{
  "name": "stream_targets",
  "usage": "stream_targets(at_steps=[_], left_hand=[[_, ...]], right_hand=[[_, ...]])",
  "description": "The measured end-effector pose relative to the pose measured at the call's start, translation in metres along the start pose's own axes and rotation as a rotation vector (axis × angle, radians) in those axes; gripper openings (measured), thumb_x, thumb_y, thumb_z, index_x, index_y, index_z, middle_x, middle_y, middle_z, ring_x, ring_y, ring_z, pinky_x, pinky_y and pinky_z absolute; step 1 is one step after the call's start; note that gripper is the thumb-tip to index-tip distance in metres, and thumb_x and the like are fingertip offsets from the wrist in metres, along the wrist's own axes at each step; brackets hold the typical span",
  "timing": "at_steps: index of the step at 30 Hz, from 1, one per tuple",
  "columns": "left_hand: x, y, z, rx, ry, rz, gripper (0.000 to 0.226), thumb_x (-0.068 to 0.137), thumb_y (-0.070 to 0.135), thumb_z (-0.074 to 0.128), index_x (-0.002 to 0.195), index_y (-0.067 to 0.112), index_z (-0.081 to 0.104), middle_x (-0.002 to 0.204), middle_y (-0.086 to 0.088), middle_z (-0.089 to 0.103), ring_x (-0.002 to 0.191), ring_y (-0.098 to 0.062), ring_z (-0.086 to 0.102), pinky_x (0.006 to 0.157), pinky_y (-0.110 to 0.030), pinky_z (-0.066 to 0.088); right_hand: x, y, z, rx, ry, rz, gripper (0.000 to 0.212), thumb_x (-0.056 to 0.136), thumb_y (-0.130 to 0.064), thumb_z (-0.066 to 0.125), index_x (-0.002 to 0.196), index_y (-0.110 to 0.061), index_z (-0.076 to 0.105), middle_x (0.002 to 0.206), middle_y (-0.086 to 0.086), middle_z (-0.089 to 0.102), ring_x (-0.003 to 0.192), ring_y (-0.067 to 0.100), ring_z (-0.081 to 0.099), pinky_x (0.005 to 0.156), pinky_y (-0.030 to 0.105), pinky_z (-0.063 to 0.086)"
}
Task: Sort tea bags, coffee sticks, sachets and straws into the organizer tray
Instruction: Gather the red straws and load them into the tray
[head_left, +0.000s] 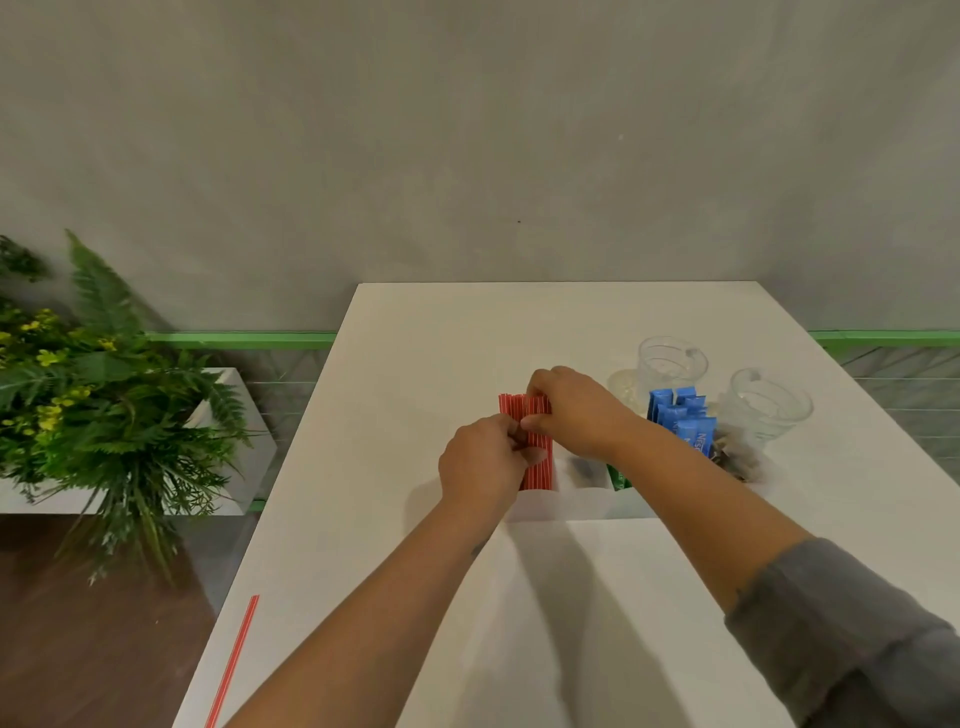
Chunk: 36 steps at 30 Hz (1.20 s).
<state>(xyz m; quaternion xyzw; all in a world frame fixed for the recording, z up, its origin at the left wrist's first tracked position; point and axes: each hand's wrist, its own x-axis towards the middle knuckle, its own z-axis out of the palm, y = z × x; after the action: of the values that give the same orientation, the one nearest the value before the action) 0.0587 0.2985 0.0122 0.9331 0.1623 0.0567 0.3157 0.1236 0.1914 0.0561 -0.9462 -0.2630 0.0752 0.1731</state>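
A white bench (415, 364) carries a white organizer tray (582, 503) near its middle. Left of the bench stands a leafy plant (93, 395). Behind the tray sit 2 clear glass cups (670, 364). Both hands work on the red straws (537, 457) bundled in the tray's leftmost compartment: the left hand (480, 465) pinches them low, the right hand (574, 410) grips their tops. Blue sachets (680, 415) stand at the tray's right. 1 loose straw (234, 660) overhangs the bench's left edge.
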Motion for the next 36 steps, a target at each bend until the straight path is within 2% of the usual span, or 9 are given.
stream_targets(at_steps=[5,8,16,23,25,27,30,33,36], left_hand=[[0.002,-0.001,0.000,-0.015,0.042,0.000,0.021,0.077,0.038,0.072,0.091,0.024,0.063,0.086,0.005,0.070,0.082,-0.018,0.065,0.067,-0.031,0.051],[0.004,-0.002,-0.002,-0.018,0.045,0.002,0.024,0.073,0.035,0.075,0.090,0.024,0.062,0.085,0.006,0.069,0.083,-0.019,0.064,0.070,-0.032,0.051],[0.006,-0.002,-0.006,-0.002,0.053,0.046,0.023,0.076,0.039,0.071,0.089,0.023,0.060,0.090,0.005,0.063,0.083,-0.018,0.061,0.067,-0.032,0.047],[-0.013,-0.030,-0.029,-0.039,0.141,0.049,0.019,0.088,0.033,0.061,0.102,0.022,0.058,0.098,0.006,0.060,0.084,-0.013,0.056,0.067,-0.026,0.039],[-0.019,-0.046,-0.040,-0.031,0.130,0.030,0.017,0.088,0.029,0.060,0.103,0.021,0.057,0.100,0.005,0.060,0.083,-0.013,0.054,0.067,-0.025,0.038],[-0.027,-0.064,-0.053,-0.018,0.120,-0.003,0.019,0.087,0.028,0.061,0.104,0.021,0.056,0.101,0.004,0.059,0.083,-0.013,0.053,0.067,-0.025,0.038],[-0.038,-0.087,-0.070,0.019,0.092,-0.046,0.024,0.086,0.030,0.063,0.106,0.020,0.054,0.104,0.002,0.057,0.088,-0.016,0.055,0.070,-0.026,0.040],[-0.050,-0.111,-0.083,0.052,0.050,-0.084,0.030,0.084,0.031,0.065,0.107,0.017,0.053,0.108,-0.003,0.056,0.094,-0.021,0.058,0.077,-0.031,0.047],[-0.061,-0.133,-0.095,0.104,-0.023,-0.132,0.037,0.083,0.032,0.066,0.110,0.014,0.051,0.115,-0.007,0.054,0.102,-0.024,0.057,0.086,-0.035,0.048]], right_hand=[[-0.003,0.002,0.004,0.077,0.122,0.013,0.035,0.083,-0.022,0.068,0.114,-0.015,0.052,0.110,0.003,0.053,0.095,0.020,0.056,0.078,0.028,0.045],[-0.004,0.004,0.007,0.072,0.139,0.022,0.039,0.082,-0.021,0.069,0.117,-0.015,0.052,0.113,0.003,0.053,0.097,0.019,0.056,0.079,0.027,0.044],[-0.016,0.004,0.011,0.148,0.224,0.092,0.032,0.086,-0.027,0.064,0.114,-0.017,0.052,0.109,0.001,0.053,0.086,0.015,0.052,0.073,0.025,0.039],[-0.041,-0.018,0.016,0.274,0.362,0.115,0.022,0.090,-0.024,0.058,0.111,-0.017,0.054,0.095,-0.004,0.053,0.080,0.013,0.051,0.070,0.026,0.040],[-0.048,-0.030,0.024,0.298,0.361,0.108,0.019,0.090,-0.024,0.058,0.108,-0.018,0.055,0.090,-0.005,0.054,0.079,0.014,0.053,0.068,0.028,0.043],[-0.055,-0.043,0.035,0.321,0.346,0.099,0.015,0.090,-0.025,0.058,0.104,-0.021,0.055,0.085,-0.007,0.053,0.075,0.011,0.051,0.063,0.023,0.041],[-0.067,-0.060,0.054,0.348,0.318,0.075,0.016,0.089,-0.025,0.060,0.105,-0.023,0.055,0.081,-0.009,0.052,0.074,0.009,0.051,0.063,0.022,0.039],[-0.078,-0.076,0.072,0.332,0.268,0.081,0.019,0.089,-0.027,0.060,0.107,-0.022,0.055,0.086,-0.008,0.052,0.077,0.009,0.051,0.063,0.020,0.036],[-0.090,-0.091,0.088,0.279,0.190,0.104,0.023,0.090,-0.031,0.058,0.110,-0.022,0.055,0.095,-0.006,0.054,0.083,0.010,0.052,0.071,0.024,0.041]])
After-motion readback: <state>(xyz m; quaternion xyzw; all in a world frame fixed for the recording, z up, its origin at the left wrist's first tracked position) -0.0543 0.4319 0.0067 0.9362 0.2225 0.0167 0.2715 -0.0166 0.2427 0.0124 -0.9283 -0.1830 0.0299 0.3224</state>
